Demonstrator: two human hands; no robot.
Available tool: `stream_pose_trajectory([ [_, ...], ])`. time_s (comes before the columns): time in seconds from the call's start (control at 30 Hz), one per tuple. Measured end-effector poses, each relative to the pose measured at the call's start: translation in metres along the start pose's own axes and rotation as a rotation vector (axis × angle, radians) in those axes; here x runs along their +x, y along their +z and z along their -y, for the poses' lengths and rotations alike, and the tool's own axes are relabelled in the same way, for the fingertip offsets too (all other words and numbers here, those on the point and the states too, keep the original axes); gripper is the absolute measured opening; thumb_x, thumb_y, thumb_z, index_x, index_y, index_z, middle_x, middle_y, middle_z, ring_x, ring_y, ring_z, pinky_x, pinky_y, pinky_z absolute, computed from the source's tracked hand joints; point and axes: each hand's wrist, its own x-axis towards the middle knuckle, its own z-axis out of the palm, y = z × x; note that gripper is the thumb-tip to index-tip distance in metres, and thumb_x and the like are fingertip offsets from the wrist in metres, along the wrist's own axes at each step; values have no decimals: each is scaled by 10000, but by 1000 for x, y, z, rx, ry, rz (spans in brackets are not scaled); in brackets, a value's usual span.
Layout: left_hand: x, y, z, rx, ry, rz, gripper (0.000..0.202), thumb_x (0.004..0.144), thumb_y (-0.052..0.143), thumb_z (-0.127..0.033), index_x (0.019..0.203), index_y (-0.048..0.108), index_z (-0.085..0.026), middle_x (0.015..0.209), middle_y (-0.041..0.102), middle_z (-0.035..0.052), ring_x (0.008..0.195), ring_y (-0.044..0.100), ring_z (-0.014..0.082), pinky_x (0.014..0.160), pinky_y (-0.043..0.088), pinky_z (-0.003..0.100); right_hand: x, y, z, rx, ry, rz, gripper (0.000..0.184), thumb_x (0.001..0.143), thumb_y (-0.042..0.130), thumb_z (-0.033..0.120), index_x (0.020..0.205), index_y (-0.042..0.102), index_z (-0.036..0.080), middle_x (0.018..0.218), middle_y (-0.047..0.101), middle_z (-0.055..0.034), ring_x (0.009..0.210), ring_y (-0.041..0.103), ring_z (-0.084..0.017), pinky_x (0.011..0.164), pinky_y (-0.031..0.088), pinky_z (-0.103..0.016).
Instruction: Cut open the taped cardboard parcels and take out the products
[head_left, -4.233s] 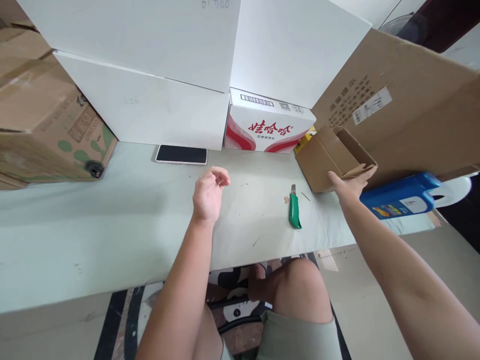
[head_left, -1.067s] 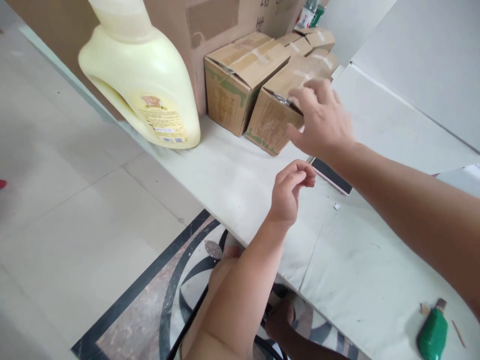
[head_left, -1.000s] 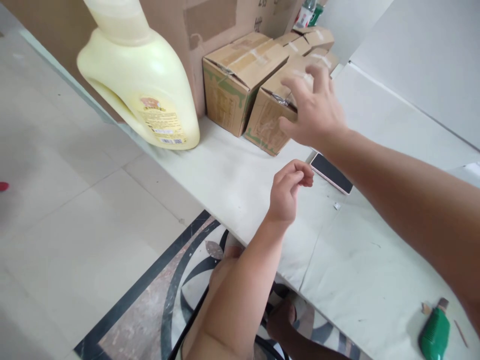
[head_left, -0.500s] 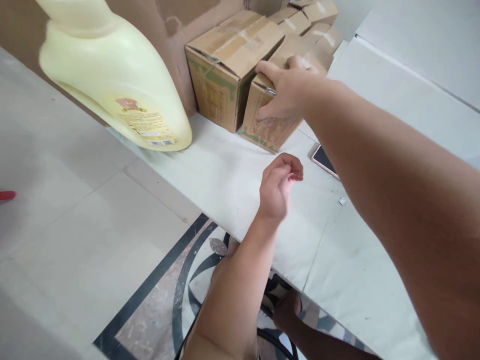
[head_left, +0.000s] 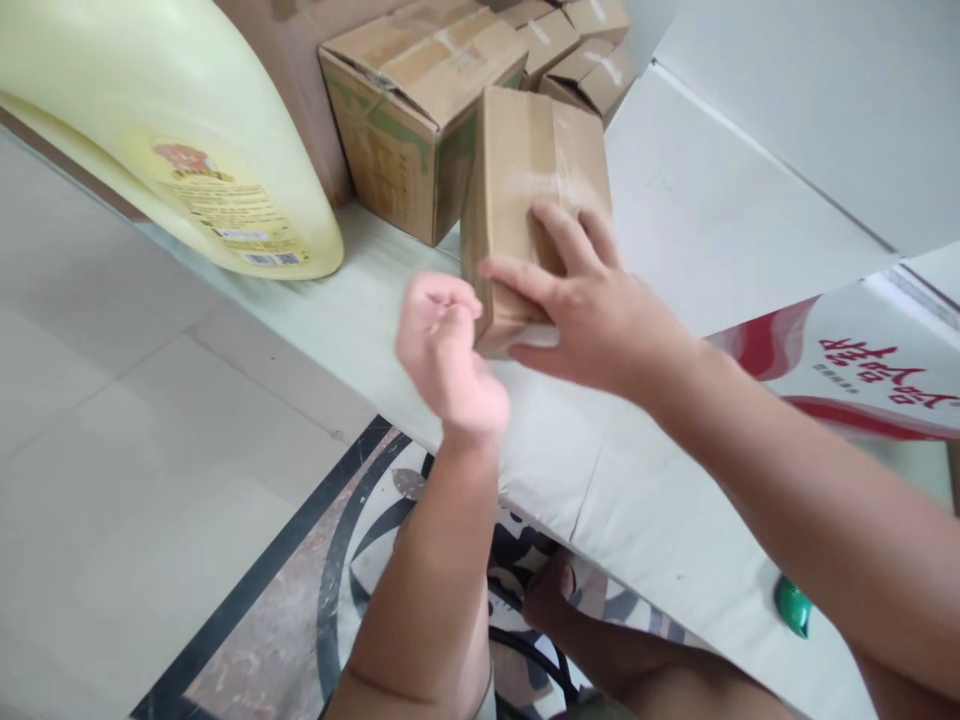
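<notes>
My right hand [head_left: 589,300] lies over the near end of a taped cardboard box [head_left: 517,160]. Its fingers press on the top, and the thumb is at the near side. The box stands at an angle on the pale-covered surface, turned away from its neighbours. My left hand [head_left: 450,355], somewhat blurred, is raised beside the box's near left corner. Its fingers are curled in, and I see nothing in them. Whether it touches the box I cannot tell.
A larger cardboard box [head_left: 390,160] with green print stands behind to the left, and several small boxes [head_left: 589,75] sit at the back. A big pale-yellow bottle [head_left: 247,170] is at left. A red-and-white printed panel [head_left: 847,360] and a green object [head_left: 793,605] lie to the right.
My right hand has drawn the box nearer, away from the others, and turned it. My left hand has come up to its near corner. The view has shifted right.
</notes>
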Motion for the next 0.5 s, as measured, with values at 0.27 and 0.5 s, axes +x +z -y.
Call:
stream_pose_trajectory([
  [0.27,19,-8,24,138,-150,79,189,906,585,-255,1084,649,-255,1201,651,27,1232,560,230,1166,414,418,-105,0,29,-64,-58,-84,850,821,827,329,1542,438,554,1764,218,-13,1596,177,-540,949,583,-705],
  [0.5,12,-3,51,-64,-340,429,539,891,734,-506,1367,518,-375,1640,476,-3,1580,424,288,1291,408,460,-86,7,11,-36,-21,-64,717,897,704,607,1563,480,464,1780,204,-47,1584,201,-531,941,557,-646],
])
